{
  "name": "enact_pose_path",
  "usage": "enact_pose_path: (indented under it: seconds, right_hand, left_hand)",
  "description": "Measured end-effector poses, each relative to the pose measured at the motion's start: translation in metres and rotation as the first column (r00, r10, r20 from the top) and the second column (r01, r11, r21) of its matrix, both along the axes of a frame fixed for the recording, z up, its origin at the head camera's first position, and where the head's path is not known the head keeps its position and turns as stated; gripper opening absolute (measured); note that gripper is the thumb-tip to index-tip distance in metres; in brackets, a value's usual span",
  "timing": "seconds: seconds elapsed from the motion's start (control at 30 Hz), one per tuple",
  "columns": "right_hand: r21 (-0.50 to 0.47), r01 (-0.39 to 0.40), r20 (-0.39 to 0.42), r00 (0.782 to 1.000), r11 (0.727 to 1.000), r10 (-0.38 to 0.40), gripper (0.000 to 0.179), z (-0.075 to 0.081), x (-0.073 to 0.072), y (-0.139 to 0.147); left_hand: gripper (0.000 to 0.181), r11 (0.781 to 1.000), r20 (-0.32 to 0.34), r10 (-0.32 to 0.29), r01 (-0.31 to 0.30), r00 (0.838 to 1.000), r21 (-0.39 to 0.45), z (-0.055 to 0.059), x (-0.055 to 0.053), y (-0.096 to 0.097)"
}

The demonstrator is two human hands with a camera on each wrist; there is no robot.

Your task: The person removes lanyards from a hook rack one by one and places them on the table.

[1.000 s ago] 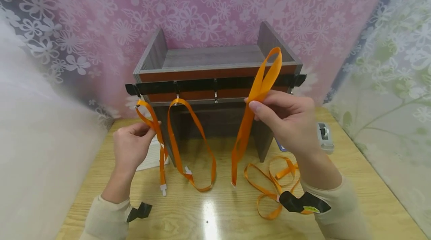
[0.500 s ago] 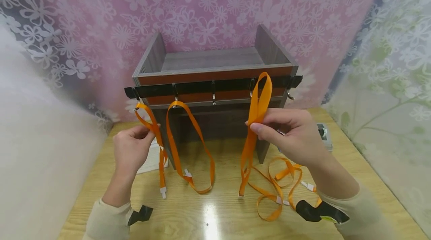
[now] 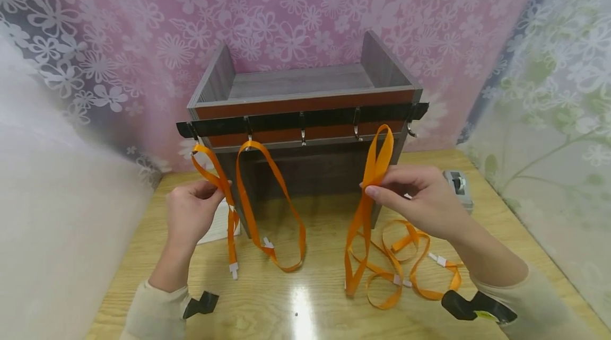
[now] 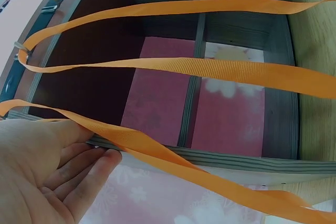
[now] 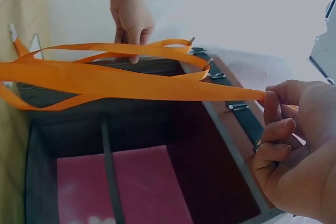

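- Head view: the right hand [image 3: 429, 205] pinches a flat orange lanyard [image 3: 373, 170] between thumb and forefinger, its gap closed on the ribbon; the strap rises above the fingertips as a slim teardrop loop and falls below as two strands meeting in a narrow V
- Position of this held lanyard: in front of the right side of the shelf unit [image 3: 300, 83], its loop appearing between the fourth and fifth metal hooks [image 3: 303, 136]; whether its lower tip touches the table [image 3: 253, 313] cannot be told
- The left hand [image 3: 191, 210], thumb and forefinger nearly together, pinches the leftmost lanyard [image 3: 232, 244], which hangs from the first hook in a small crossed loop and ends in a white clip [image 3: 233, 270]
- The second lanyard [image 3: 302, 234] drapes over the next hook in a long, open oval
- Left wrist view: the ribbon shows fine crosswise ribs, a woven texture with a soft sheen; the left fingers are bent
- Right wrist view: the held strap runs flat and nearly straight from the fingertips
- The shelf unit is grey, wood-grained board with a reddish-brown front panel; a black rail [image 3: 329, 115] crosses it, bearing the curved hooks
- Further orange lanyards [image 3: 434, 295] lie in loose coils on the pale, grained tabletop, near the right forearm
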State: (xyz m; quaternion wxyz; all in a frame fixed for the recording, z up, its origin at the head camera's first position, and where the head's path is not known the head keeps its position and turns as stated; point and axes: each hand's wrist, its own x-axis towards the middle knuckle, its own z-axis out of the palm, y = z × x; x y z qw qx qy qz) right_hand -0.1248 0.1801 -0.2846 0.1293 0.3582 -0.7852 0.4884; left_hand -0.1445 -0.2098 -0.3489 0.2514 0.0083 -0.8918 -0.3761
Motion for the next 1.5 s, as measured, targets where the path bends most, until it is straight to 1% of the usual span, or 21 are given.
enact_pose_path:
  seconds: [0.17,0.37,0.53,0.7,0.83,1.0,1.1,1.27,1.4,1.5]
  right_hand:
    - [0.073,0.032,0.049,0.998,0.997,-0.036,0.024,-0.009,0.0,0.008]
    - [0.111,0.025,0.078,0.996,0.994,-0.034,0.024,-0.027,-0.001,0.014]
    - [0.157,0.042,0.055,0.997,0.987,-0.051,0.019,-0.052,-0.003,0.009]
    - [0.212,0.079,-0.018,0.997,0.974,-0.076,0.017,-0.08,-0.002,0.005]
    - [0.226,0.087,-0.078,0.994,0.97,-0.071,0.017,-0.093,-0.002,0.007]
    - [0.244,0.087,-0.107,0.992,0.966,-0.062,0.015,-0.106,-0.01,0.006]
    - [0.252,0.088,-0.101,0.993,0.964,-0.064,0.015,-0.115,-0.012,0.007]
    - [0.276,0.081,-0.064,0.996,0.958,-0.066,0.016,-0.134,-0.015,0.008]
    - [0.305,0.091,-0.03,0.996,0.948,-0.086,0.014,-0.148,-0.016,0.009]
    - [0.325,0.099,0.008,0.994,0.941,-0.108,0.008,-0.158,-0.015,0.012]
  left_hand:
    - [0.02,1.0,-0.002,-0.002,0.002,1.0,0.003,0.0,0.0,0.0]
    - [0.022,1.0,0.013,-0.011,0.011,1.0,0.009,0.0,0.0,0.0]
    - [0.019,1.0,0.009,0.001,-0.001,1.0,0.017,0.001,-0.001,0.0]
    - [0.02,1.0,-0.001,-0.009,0.009,1.0,0.002,0.0,-0.002,0.0]
    - [0.02,1.0,-0.005,-0.02,0.02,1.0,-0.002,-0.001,-0.004,0.0]
    - [0.017,1.0,-0.013,-0.01,0.01,1.0,0.002,-0.001,-0.004,-0.001]
    - [0.018,1.0,-0.012,-0.012,0.012,1.0,-0.006,0.0,-0.004,-0.001]
    - [0.019,1.0,0.004,-0.014,0.014,1.0,0.0,0.001,-0.004,-0.001]
    - [0.019,1.0,0.023,-0.004,0.004,1.0,0.006,0.002,-0.003,-0.001]
    - [0.021,1.0,0.033,0.003,-0.003,0.999,0.003,0.001,-0.002,0.0]
